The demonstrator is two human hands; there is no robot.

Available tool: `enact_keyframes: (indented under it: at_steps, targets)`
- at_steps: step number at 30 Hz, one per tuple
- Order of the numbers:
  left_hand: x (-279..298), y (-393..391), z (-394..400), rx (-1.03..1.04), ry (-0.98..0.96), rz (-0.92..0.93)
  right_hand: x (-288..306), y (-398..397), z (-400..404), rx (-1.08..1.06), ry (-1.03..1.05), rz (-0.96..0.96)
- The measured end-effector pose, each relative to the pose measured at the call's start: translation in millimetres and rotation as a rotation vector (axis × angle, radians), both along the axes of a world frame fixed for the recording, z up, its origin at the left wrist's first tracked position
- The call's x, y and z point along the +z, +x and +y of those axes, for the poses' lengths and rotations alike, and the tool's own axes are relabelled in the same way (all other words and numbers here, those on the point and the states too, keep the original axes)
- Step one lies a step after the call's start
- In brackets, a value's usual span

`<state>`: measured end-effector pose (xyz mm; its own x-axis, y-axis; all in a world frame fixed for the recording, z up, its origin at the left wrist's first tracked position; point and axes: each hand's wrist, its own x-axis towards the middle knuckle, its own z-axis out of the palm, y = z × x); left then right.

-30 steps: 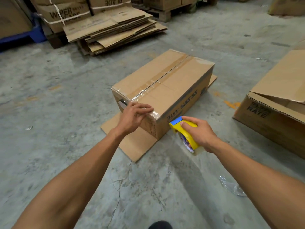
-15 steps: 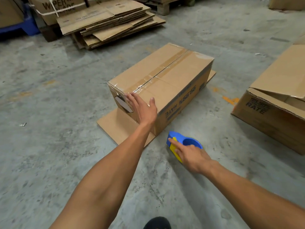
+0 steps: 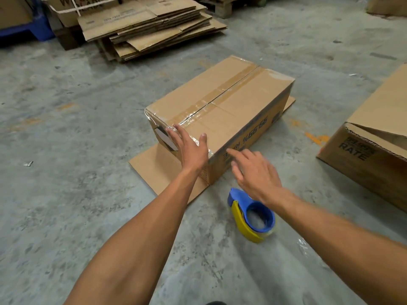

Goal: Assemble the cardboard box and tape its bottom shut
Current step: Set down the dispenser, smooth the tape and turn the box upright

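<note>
Okay, risks first. Tape along the center seam of the cardboard box (image 3: 220,111) looks wrinkled where it wraps over the near edge, so we'd judge the tail could lift if it isn't pressed down on the end panel. Box sits bottom-up on the floor (image 3: 66,150), on its own splayed flaps, one flap (image 3: 154,168) sticking out toward us. If we flip it carelessly, those flaps may snag or crease. Tape dispenser (image 3: 251,216) lies on the floor just beside the box's near corner, close under our right wrist, so an elbow or a foot could kick it away. Far end of the seam is too distant to tell whether it's fully stuck.

Pose now: left hand (image 3: 189,148) lies flat against the near end of the box, fingers (image 3: 176,133) straight and pressing at the taped edge, thumb up over the top edge. Right hand (image 3: 253,170) hovers above the dispenser, holding nothing, fingers loose and spread, forefinger pointing toward the box's printed side. Both arms reach forward, left nearly straight.
</note>
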<state>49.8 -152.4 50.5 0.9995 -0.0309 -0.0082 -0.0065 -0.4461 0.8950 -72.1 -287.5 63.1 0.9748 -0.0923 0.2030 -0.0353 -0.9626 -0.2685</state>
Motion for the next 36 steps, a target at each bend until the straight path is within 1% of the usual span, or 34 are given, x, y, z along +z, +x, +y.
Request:
enact_keyframes:
  at_steps: [2, 5, 7, 9, 12, 17, 21, 24, 26, 28, 30, 33, 36]
  targets:
    - [-1.5, -0.7, 1.3, -0.004, -0.005, -0.018, 17.1, 35.7, -6.3, 0.019, -0.016, 0.04]
    - [-2.4, -2.2, 5.7, -0.017, -0.001, -0.031, 25.8, 73.1, -10.8, 0.048, -0.072, 0.235]
    - [-1.7, -1.9, 12.0, -0.024, 0.017, -0.031, 22.1, 81.3, -8.1, 0.077, -0.093, 0.3]
    - [-1.2, -2.4, 23.6, -0.035, 0.034, -0.028, 16.7, 77.5, 0.6, 0.088, -0.093, 0.279]
    - [-0.6, -8.4, 50.6, -0.083, 0.031, -0.04, 12.4, 65.8, 17.7, 0.126, -0.164, 0.226]
    - [1.7, -24.6, 110.4, -0.094, 0.045, -0.025, 13.3, 48.7, 56.7, 0.296, -0.143, 0.11]
    - [4.6, -24.9, 150.8, -0.09, 0.125, 0.006, 14.5, 43.2, 91.3, 0.473, -0.126, 0.066]
    - [10.7, -10.4, 164.1, -0.04, 0.225, -0.016, 22.8, 55.3, 100.4, 0.568, -0.115, 0.069]
    - [14.1, 6.3, 168.1, -0.034, 0.281, -0.026, 33.6, 71.4, 97.3, 0.615, -0.102, 0.139]
    - [12.7, 23.6, 171.3, -0.039, 0.334, -0.003, 41.0, 90.4, 88.9, 0.634, -0.156, 0.238]
    - [12.4, 34.9, 171.1, -0.025, 0.385, 0.028, 48.0, 114.6, 74.4, 0.596, -0.253, 0.362]
    - [19.4, 37.4, 166.6, -0.025, 0.395, 0.061, 57.9, 149.0, 50.7, 0.506, -0.331, 0.527]
    - [24.5, 48.7, 165.2, -0.034, 0.397, 0.066, 69.3, 169.7, 44.1, 0.522, -0.388, 0.616]
